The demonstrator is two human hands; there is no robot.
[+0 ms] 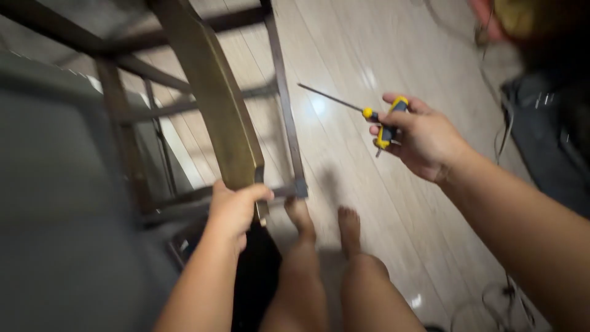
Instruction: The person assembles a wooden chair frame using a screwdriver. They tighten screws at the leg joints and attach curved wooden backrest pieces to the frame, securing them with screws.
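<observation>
Two hands busy here, both full. My left hand (pixel 235 209) is clamped round the bottom end of a dark wooden chair leg (pixel 212 92), low and near on the left, so the upturned chair frame (pixel 284 104) doesn't swing while I look it over. My right hand (pixel 421 136) is out to the right, fingers curled tight on a yellow-and-black screwdriver (pixel 369 114), its thin shaft pointing far-left toward the frame but well apart from it, kind of parked in the air. My bare feet (pixel 326 221) sit near, just beside the frame's corner, on the pale wood floor (pixel 381 203). Grey cushion (pixel 55 203) fills the left. Dark bag (pixel 547 135) far right, some cables (pixel 504 301) near right. No packages, labels or signs that I can make out.
</observation>
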